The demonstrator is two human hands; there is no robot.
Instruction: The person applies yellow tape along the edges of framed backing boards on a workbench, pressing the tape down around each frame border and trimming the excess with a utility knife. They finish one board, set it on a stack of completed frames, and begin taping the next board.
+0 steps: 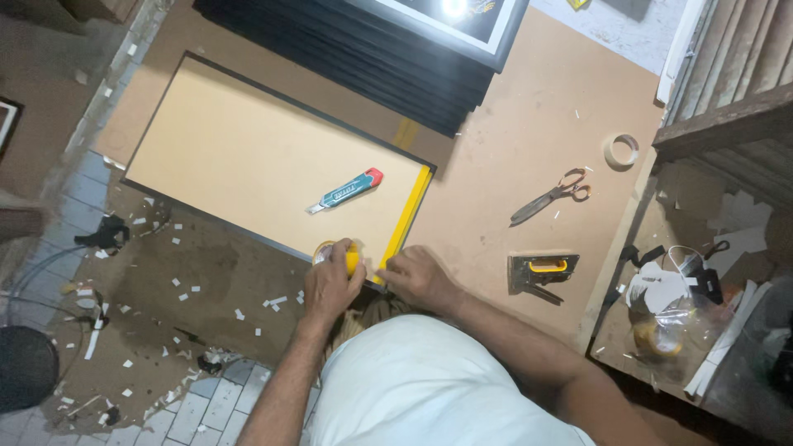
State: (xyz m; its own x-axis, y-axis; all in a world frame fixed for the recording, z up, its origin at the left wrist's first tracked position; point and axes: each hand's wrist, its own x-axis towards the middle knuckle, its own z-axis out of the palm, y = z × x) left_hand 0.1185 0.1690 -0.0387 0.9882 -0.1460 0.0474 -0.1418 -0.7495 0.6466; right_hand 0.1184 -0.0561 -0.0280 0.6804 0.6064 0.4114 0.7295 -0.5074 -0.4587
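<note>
Brown fibreboard covers the surface (529, 140), and at its far left edge white paper scraps (186, 289) lie scattered across a worn patch beside the tiled floor (206, 409). Further right a large picture frame (248, 157) lies face down, its pale backing board up and a thin black edge showing around it. On that backing rests a green utility knife (345, 192) with a red end, well apart from both hands. Along the frame's right edge runs a strip of yellow tape (410, 213). At the frame's near corner the left hand (330, 285) has its fingers closed around a roll of yellow tape (347, 254). Just beside it the right hand (420, 279) presses down on the lower end of the strip, fingers bent against the frame's corner; whether they pinch the tape cannot be told. Behind, a stack of black frames (388, 49) sits at the top. To the right lie a staple gun (541, 271) with a yellow handle, then scissors (552, 196), then a small roll of pale tape (622, 151).
</note>
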